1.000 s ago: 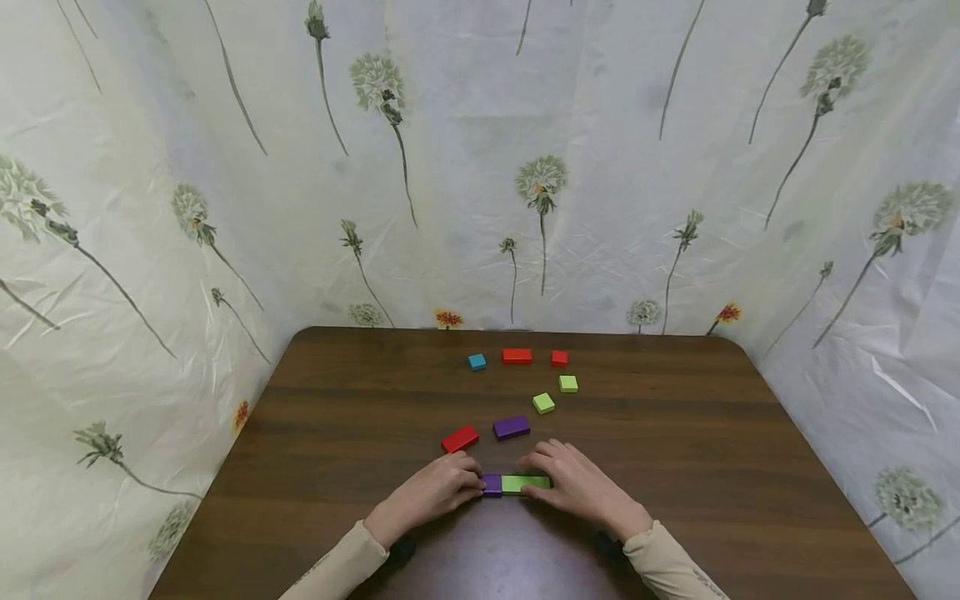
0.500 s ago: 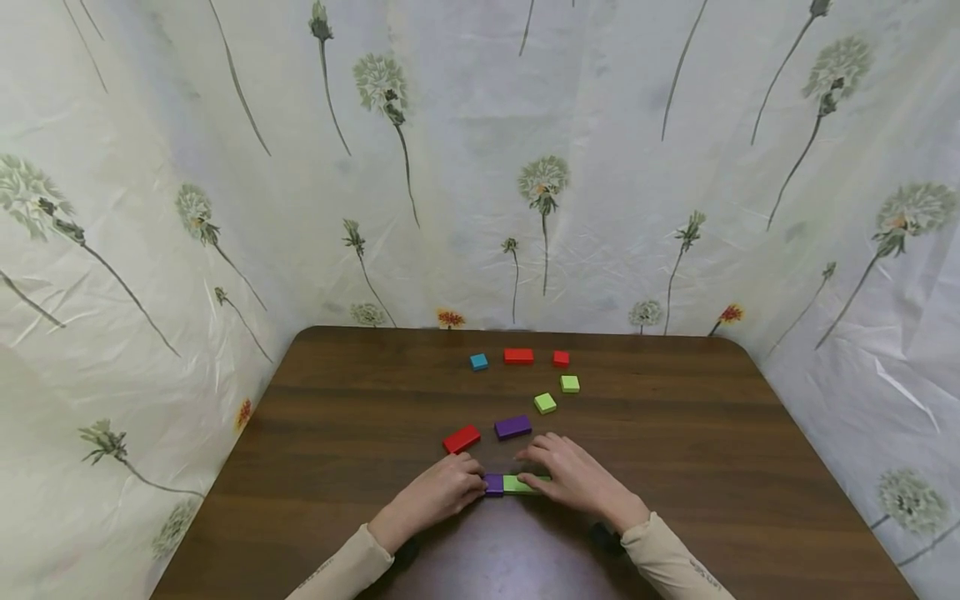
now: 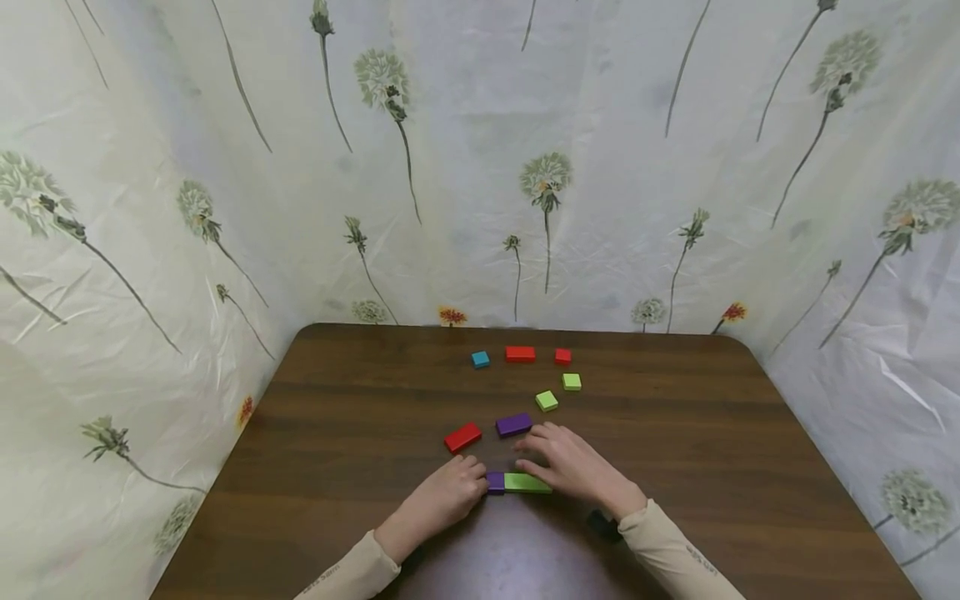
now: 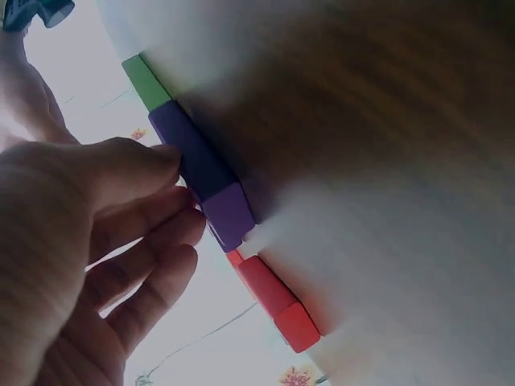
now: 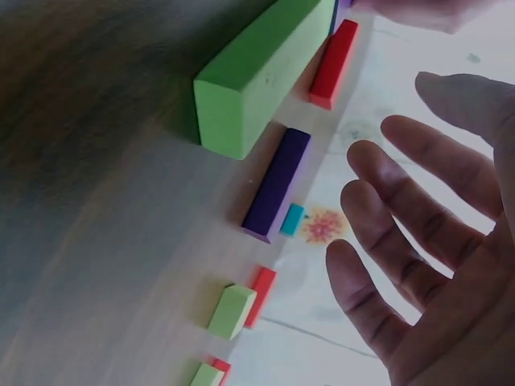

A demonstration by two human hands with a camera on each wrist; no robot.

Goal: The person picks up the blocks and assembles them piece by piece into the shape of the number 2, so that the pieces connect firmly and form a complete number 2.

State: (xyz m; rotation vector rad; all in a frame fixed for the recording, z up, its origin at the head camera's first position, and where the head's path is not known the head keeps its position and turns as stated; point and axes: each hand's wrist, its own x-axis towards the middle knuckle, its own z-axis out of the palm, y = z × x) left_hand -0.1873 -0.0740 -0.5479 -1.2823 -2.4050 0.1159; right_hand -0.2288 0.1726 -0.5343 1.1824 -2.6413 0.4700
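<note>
Near the front middle of the table, a purple block and a long green block lie end to end in one row. My left hand pinches the purple block, with the thumb on its near side in the left wrist view and the fingers behind it. My right hand hovers at the green block's right end, its fingers spread and holding nothing. Just beyond the row lie a red block and another purple block, the latter close to my right fingertips.
Farther back on the dark wooden table are two small light green blocks, a blue block, a long red block and a small red block. A dandelion-print sheet hangs behind the table and along both sides.
My right hand has let go of the green block and lifted slightly off it, showing more of that block. The left hand stays at the purple block.
</note>
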